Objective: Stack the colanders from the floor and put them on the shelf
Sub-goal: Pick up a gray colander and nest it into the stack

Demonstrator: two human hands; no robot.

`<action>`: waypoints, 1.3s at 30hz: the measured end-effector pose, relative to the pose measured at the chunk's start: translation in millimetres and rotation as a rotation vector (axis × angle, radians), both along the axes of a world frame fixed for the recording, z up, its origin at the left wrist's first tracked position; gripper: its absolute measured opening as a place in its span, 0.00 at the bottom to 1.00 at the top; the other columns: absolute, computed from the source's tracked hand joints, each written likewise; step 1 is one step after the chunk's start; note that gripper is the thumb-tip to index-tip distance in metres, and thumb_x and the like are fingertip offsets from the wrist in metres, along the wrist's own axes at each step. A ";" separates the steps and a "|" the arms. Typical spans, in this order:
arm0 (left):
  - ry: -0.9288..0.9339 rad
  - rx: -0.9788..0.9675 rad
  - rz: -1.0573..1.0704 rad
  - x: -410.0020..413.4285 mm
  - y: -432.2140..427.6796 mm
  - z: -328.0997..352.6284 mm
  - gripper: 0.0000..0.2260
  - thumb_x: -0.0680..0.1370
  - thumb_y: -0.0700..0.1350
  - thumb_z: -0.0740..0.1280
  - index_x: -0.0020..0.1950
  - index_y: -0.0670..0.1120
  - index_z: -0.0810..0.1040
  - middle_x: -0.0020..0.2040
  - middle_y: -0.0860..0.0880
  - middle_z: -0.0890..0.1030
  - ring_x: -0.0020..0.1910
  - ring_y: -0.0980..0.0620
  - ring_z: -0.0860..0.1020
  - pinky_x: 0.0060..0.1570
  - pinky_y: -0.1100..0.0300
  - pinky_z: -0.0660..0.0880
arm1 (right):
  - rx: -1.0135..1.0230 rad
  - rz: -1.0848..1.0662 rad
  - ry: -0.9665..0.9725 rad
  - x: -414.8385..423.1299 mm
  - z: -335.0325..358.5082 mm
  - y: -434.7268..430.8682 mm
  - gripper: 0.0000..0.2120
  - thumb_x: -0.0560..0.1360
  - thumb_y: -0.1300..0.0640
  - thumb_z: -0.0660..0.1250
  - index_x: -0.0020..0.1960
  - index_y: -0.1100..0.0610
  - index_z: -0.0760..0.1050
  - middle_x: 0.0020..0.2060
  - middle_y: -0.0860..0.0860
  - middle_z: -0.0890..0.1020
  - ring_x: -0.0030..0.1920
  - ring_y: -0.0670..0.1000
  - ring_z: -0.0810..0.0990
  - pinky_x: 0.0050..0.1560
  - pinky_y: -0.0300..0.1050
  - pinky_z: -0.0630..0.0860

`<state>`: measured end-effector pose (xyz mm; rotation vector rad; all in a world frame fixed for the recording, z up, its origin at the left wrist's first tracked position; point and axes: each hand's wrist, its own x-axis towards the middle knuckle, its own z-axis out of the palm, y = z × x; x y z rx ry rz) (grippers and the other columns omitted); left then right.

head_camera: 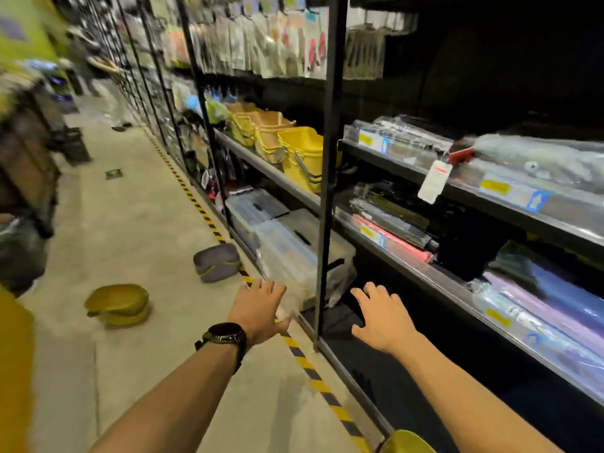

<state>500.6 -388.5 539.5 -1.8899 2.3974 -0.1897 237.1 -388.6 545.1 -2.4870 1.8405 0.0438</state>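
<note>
A yellow-green colander stack [119, 305] lies on the concrete floor at the left. A grey colander with green trim [216, 262] sits farther off, by the striped floor tape. The rim of another yellow-green piece [407, 443] shows at the bottom edge. My left hand [260, 308], with a black watch on the wrist, is spread open and holds nothing, right of the yellow-green stack. My right hand [384, 317] is also open and empty, in front of the dark bottom shelf [359, 380].
Black metal shelving [330, 178] runs along the right with clear plastic boxes [294, 253], yellow and orange baskets [300, 148] and wrapped rolls. Yellow-black tape [304, 361] marks the floor edge. A person stands far down the aisle. Blurred goods line the left side.
</note>
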 end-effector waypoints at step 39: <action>-0.013 -0.004 0.499 369.8 -203.2 24.8 0.28 0.77 0.65 0.59 0.71 0.50 0.66 0.64 0.48 0.72 0.61 0.45 0.72 0.53 0.51 0.72 | 0.045 0.293 0.005 387.3 11.8 -325.2 0.31 0.72 0.42 0.67 0.70 0.54 0.63 0.65 0.56 0.69 0.66 0.59 0.68 0.63 0.55 0.69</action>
